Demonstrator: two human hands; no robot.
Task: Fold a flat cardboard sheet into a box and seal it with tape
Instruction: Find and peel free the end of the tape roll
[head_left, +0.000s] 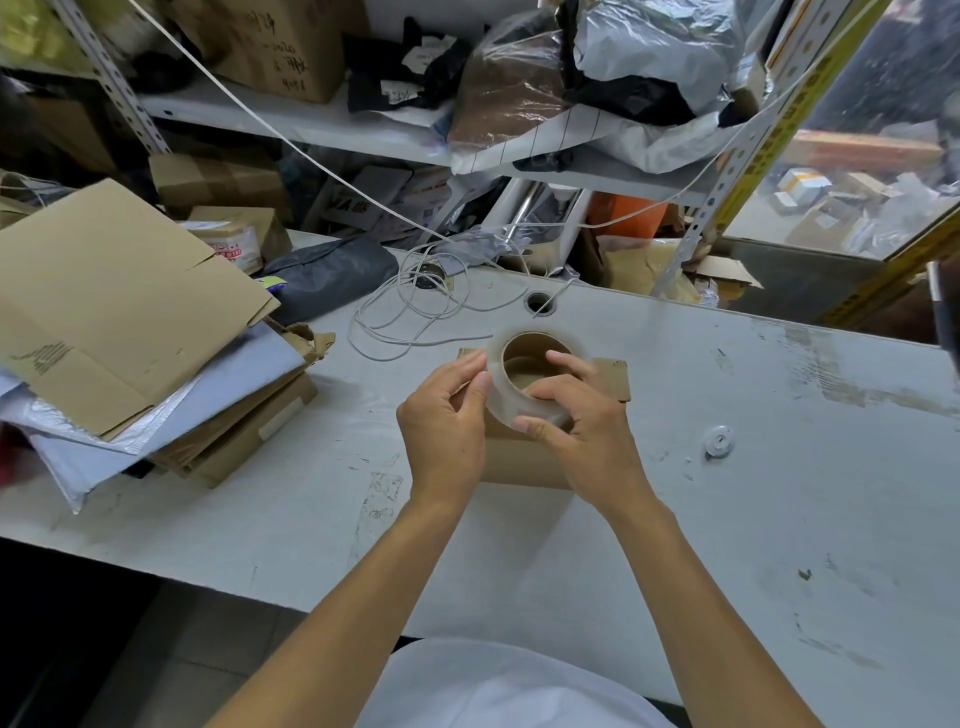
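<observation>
- Fingers (563, 364) of my right hand (582, 421) curl round the tape roll (524, 374), some hooked into its core, thumb on the outer face.
- Left hand (447, 415) pinches at the roll's left edge with thumb and fingertips.
- Roll sits tilted just above the cardboard box (524, 457), mid-table (779, 467).
- Box lies flat under both hands, far flap showing right of the roll.
- Stack of flat cardboard (119, 312) far left; loose white cord (415, 312) coiled beyond the roll.
</observation>
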